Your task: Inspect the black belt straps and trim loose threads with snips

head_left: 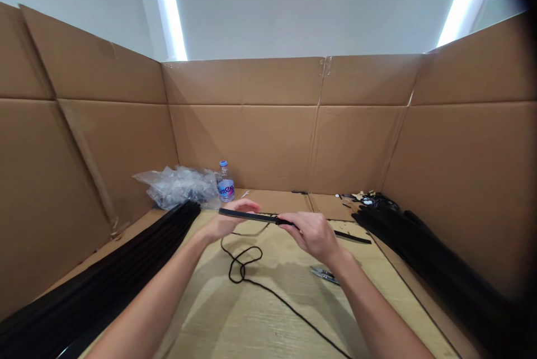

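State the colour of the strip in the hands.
Black, no pattern visible; the strip shows best in the head view, held by the left hand and right hand.

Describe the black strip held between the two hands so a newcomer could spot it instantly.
Inside the brown corrugated cardboard walls, find the pale wood-grain table. Between two bundles of long black strips, the left hand and right hand hold one long, narrow black strip. It alone is lifted, above a loose thin black cord.
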The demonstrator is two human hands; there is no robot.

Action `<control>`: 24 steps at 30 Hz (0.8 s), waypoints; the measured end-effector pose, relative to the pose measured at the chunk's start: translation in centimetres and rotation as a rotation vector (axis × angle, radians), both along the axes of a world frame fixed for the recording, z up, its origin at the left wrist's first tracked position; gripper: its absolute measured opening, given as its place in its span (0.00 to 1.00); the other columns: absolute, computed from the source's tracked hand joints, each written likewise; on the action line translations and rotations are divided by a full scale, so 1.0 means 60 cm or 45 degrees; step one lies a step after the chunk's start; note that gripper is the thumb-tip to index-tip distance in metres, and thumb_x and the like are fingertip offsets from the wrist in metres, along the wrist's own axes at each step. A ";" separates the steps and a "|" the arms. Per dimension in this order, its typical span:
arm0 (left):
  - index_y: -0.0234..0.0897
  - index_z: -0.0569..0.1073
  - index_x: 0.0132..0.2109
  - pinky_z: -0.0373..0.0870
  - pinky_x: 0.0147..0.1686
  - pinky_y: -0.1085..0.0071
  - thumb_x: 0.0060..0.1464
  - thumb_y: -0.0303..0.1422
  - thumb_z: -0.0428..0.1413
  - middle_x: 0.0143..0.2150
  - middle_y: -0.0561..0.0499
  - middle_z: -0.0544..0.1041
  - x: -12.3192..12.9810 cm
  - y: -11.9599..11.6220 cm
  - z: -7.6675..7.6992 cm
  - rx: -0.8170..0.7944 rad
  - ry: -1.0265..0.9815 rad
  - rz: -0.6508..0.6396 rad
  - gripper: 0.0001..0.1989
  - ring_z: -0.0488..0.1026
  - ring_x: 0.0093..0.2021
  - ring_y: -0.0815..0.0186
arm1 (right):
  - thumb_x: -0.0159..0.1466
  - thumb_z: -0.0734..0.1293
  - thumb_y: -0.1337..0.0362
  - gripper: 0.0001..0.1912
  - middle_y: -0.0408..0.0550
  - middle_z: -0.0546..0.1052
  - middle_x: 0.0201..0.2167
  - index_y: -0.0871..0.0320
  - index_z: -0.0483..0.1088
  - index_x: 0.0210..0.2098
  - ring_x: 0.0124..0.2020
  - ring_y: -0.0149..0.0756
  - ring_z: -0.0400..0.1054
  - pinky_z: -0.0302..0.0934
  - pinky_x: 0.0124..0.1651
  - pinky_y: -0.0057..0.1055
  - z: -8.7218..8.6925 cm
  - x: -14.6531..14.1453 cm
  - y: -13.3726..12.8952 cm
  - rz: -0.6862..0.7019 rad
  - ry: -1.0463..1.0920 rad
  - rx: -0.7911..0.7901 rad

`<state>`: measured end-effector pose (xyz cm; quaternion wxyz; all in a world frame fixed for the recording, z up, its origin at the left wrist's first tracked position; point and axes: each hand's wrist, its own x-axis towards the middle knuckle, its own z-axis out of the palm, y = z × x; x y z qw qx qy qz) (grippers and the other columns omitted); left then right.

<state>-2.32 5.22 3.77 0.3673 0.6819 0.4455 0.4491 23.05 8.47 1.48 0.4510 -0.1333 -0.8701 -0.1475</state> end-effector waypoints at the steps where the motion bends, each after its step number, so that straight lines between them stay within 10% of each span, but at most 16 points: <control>1: 0.35 0.72 0.44 0.66 0.51 0.67 0.46 0.36 0.62 0.46 0.45 0.75 0.022 -0.008 -0.002 -0.046 -0.198 -0.138 0.18 0.72 0.47 0.64 | 0.66 0.63 0.65 0.10 0.48 0.79 0.35 0.59 0.70 0.46 0.32 0.33 0.73 0.60 0.35 0.26 0.004 0.002 -0.004 0.030 0.021 0.021; 7: 0.32 0.73 0.39 0.68 0.38 0.71 0.48 0.35 0.63 0.35 0.46 0.75 0.095 -0.036 0.023 -0.267 -0.618 -0.512 0.13 0.73 0.34 0.68 | 0.63 0.65 0.71 0.12 0.49 0.78 0.33 0.60 0.68 0.47 0.29 0.31 0.70 0.62 0.33 0.26 0.029 0.015 -0.023 0.172 0.101 0.058; 24: 0.31 0.74 0.28 0.62 0.33 0.76 0.47 0.35 0.63 0.29 0.50 0.72 0.130 -0.020 0.020 -0.056 -0.637 -0.466 0.11 0.68 0.31 0.70 | 0.59 0.69 0.71 0.17 0.56 0.78 0.38 0.64 0.67 0.48 0.38 0.40 0.71 0.65 0.35 0.34 0.050 0.031 -0.043 0.198 0.140 0.358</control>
